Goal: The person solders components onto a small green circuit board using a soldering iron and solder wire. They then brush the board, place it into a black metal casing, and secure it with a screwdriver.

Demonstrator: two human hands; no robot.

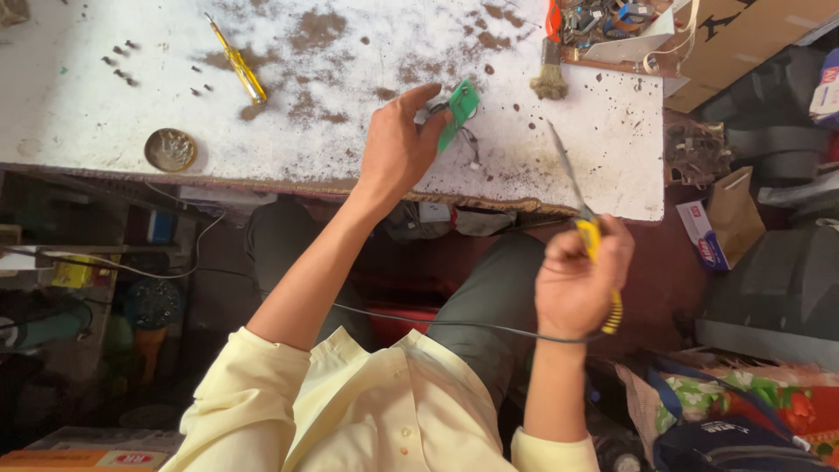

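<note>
Hands work over the near edge of a stained white counter [79,114]. Left hand [398,144] has its fingers closed on a small green board [461,109] with thin wires hanging from it, held just above the counter top. Right hand [577,284], lower and off the counter edge, has its fingers wrapped around the yellow handle of a soldering iron [587,229]; the long metal tip slants up over the counter, near the board but apart from it, and a black cord [454,326] runs from the handle across the lap.

On the counter lie a yellow screwdriver [238,63], a round brass tin [170,149] and a small brush [550,74]. Beyond the counter's right end, a brown paper bag [736,210] stands beside a small white box [703,234] with a red and blue label. A large brown carton [752,31] sits at the top right. At bottom left lies a flat orange and white box [87,456].
</note>
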